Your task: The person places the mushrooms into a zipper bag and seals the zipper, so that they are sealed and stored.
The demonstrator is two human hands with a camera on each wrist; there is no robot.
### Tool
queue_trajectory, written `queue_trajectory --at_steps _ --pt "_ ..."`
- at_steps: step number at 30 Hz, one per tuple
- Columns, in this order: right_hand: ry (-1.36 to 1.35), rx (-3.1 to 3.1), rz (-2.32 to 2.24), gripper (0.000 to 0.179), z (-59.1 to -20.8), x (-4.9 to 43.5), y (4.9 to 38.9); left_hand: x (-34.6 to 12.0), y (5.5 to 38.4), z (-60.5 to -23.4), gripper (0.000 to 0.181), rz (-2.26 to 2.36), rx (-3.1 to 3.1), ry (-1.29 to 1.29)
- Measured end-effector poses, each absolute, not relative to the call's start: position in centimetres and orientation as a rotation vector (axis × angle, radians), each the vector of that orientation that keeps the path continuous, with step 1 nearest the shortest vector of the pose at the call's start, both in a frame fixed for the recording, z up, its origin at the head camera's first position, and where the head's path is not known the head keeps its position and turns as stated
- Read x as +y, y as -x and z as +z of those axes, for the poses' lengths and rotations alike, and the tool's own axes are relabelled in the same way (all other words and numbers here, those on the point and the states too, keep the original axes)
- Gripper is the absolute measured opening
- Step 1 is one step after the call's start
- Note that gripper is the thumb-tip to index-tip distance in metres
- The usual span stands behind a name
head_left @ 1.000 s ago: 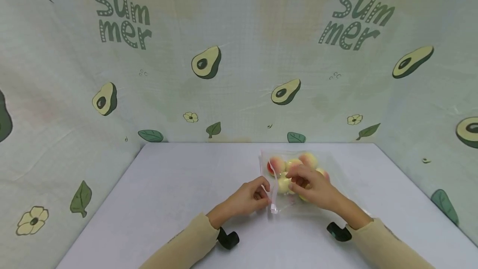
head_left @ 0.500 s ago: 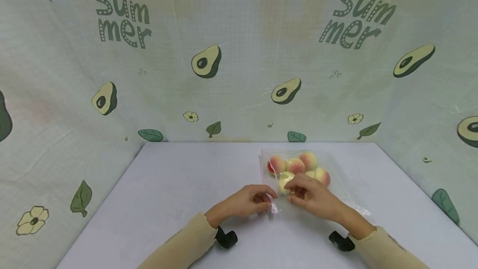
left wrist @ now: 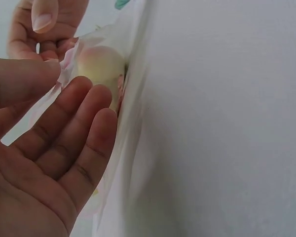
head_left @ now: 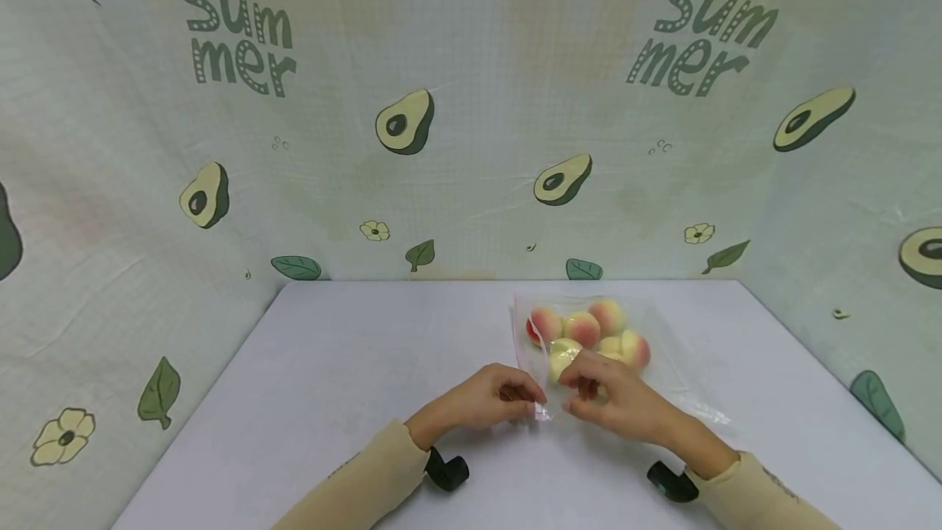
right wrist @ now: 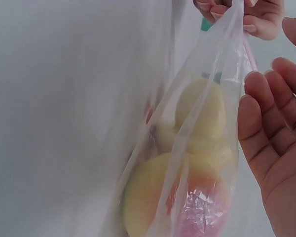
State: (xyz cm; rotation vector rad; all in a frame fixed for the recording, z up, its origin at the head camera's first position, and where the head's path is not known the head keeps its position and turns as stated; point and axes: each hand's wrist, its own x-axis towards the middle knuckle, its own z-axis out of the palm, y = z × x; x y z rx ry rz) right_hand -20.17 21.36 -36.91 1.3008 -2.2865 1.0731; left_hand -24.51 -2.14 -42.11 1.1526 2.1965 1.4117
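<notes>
A clear zip bag (head_left: 673,370) with several red-and-yellow peaches (head_left: 581,329) inside lies on the white table. My left hand (head_left: 489,395) pinches the near corner of the bag's opening between thumb and index finger. In the left wrist view the other left fingers (left wrist: 96,131) extend beside the bag. Over the near part of the bag, my right hand (head_left: 614,395) hovers with loosely bent fingers, hiding part of the fruit. The right wrist view shows its fingers (right wrist: 266,116) alongside the plastic, thumb apart, holding nothing. A pale yellow peach (right wrist: 202,108) shows through the film there.
The white table (head_left: 368,334) stretches left of the bag and in front of it. Behind and at both sides hangs a cloth (head_left: 471,211) printed with avocados and leaves. A black wrist camera (head_left: 447,471) sits under the left wrist, another camera (head_left: 673,481) under the right.
Both hands have moved slightly toward me, uncovering more peaches. My left hand has shifted from the zip edge to the bag's near corner and now pinches it.
</notes>
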Motion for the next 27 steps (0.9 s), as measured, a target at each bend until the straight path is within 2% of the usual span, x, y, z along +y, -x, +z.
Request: queue_trajectory --at_steps 9,19,27 --pt "-1.321 -2.314 1.066 0.035 -37.3 21.4 20.2 -1.9 24.3 -42.1 0.019 1.34 2.24 -1.15" --pt "-1.322 -2.347 1.046 0.032 -40.5 22.6 22.0 -1.9 24.2 -42.2 0.02 1.33 2.25 -1.197" --pt "-1.345 -2.362 1.074 0.027 -40.5 22.8 22.2 -1.5 24.4 -42.0 0.02 1.408 2.32 -1.175"
